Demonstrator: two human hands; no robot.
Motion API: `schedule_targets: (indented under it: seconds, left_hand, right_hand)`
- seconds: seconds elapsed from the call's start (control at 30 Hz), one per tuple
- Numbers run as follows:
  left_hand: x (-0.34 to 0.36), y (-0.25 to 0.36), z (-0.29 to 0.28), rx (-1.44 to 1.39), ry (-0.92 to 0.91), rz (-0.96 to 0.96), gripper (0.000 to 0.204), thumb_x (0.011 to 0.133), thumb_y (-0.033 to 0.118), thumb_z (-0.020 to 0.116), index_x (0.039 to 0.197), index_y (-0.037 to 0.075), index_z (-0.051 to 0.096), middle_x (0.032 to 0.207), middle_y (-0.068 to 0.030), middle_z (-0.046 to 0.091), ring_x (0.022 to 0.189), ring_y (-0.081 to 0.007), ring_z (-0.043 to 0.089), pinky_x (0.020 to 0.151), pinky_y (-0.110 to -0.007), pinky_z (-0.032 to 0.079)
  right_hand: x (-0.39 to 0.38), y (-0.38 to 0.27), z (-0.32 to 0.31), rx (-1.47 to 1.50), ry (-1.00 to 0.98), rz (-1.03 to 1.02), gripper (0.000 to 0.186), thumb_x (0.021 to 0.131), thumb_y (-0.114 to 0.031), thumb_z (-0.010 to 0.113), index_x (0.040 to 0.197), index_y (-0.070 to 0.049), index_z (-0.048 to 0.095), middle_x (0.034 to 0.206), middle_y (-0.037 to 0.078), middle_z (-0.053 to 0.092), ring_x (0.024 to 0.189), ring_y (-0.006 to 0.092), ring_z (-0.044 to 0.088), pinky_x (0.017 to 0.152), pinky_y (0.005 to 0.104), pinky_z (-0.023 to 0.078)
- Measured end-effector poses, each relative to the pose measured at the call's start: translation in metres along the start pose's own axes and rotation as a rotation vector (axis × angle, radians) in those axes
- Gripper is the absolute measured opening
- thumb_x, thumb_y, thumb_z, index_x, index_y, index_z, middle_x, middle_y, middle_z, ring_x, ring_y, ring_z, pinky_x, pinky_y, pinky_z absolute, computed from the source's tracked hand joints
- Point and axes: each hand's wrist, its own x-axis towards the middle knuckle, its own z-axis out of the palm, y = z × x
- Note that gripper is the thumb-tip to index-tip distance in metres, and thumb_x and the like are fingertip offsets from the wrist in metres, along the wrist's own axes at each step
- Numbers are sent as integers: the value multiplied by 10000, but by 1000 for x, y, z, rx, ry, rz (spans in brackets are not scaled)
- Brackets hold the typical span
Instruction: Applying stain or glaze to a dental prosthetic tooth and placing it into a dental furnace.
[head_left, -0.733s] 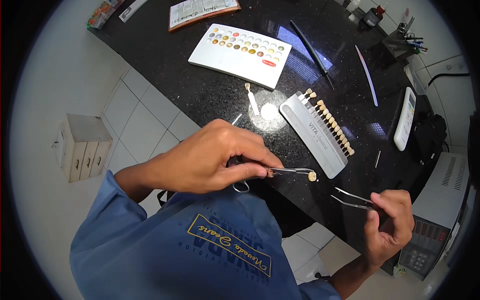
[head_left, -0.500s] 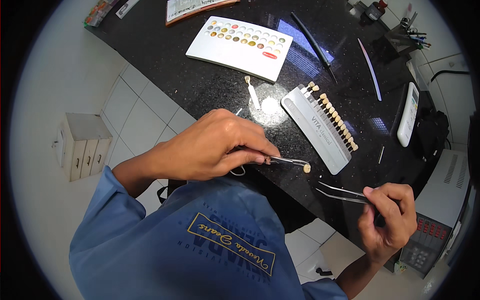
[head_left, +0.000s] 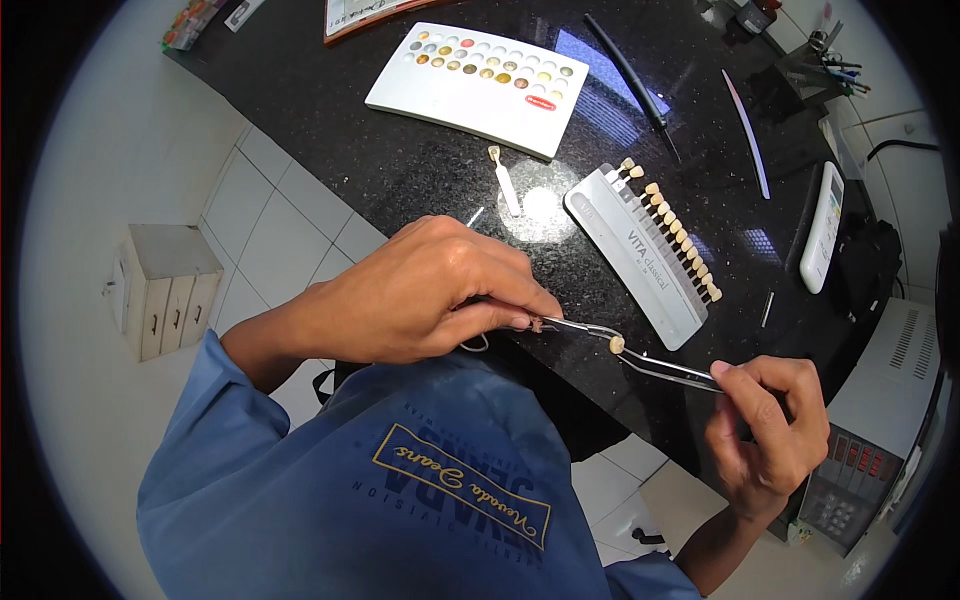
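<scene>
My left hand (head_left: 455, 285) pinches a slim metal clamp (head_left: 580, 325) with a curved tip. At that tip sits a small cream-coloured dental crown (head_left: 616, 344). From the other side, my right hand (head_left: 770, 425) grips metal tweezers (head_left: 675, 375) between thumb and fingers. The tweezer tips reach the crown; whether they squeeze it or only touch it is too small to tell. Just beyond the crown lies a grey tooth shade guide (head_left: 640, 260), with a row of tooth-shaped tabs (head_left: 685, 240) along its right side.
A white palette (head_left: 460, 100) of coloured samples lies at the back, with a single shade tab (head_left: 505, 182) before it. A black pen-like tool (head_left: 625, 75), a thin file-like strip (head_left: 745, 135), a white remote (head_left: 822, 228) and a grey device (head_left: 870, 400) stand to the right.
My right hand has brought the tweezers left and slightly up, so their tips now meet the crown. My left hand stays nearly where it was with the clamp.
</scene>
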Motion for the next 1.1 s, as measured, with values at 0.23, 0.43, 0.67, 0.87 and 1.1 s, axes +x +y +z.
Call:
schedule_targets:
  seconds: [0.23,0.43,0.67,0.87,1.1]
  left_hand:
    - [1,0,-1,-7,-6,0,191,791,1,630,962,35,706,778,-106,676,690,-192,648,598,-293,498]
    - [2,-2,-4,-29,-34,11,176,802,28,631,965,17,696,784,-112,675,710,-201,661,618,-298,509]
    - [5,1,-14,-99,-117,-91,149,821,80,638,942,10,686,816,-95,688,707,-175,660,612,-282,501]
    - [20,9,-34,-150,-388,-326,109,822,70,652,905,-1,646,786,-49,681,701,-84,634,607,-225,482]
    - [30,6,-34,-105,-575,-331,108,812,29,653,836,-4,553,802,-74,671,687,-95,631,637,-232,502]
  right_hand:
    - [3,1,1,-27,-12,-14,402,455,0,692,852,-57,714,684,55,568,596,174,553,495,271,404]
    - [5,0,0,-66,-10,-55,398,456,-4,700,851,-51,712,685,55,569,595,174,550,489,269,399]
    - [7,7,7,-6,15,-50,348,483,34,689,823,-38,705,689,60,568,582,175,537,485,267,389]
    - [4,16,14,70,51,40,278,540,68,662,798,-29,705,686,63,569,582,160,530,491,266,393]
    - [-2,23,21,138,69,40,265,553,73,657,794,-28,706,686,55,572,596,158,545,510,257,414]
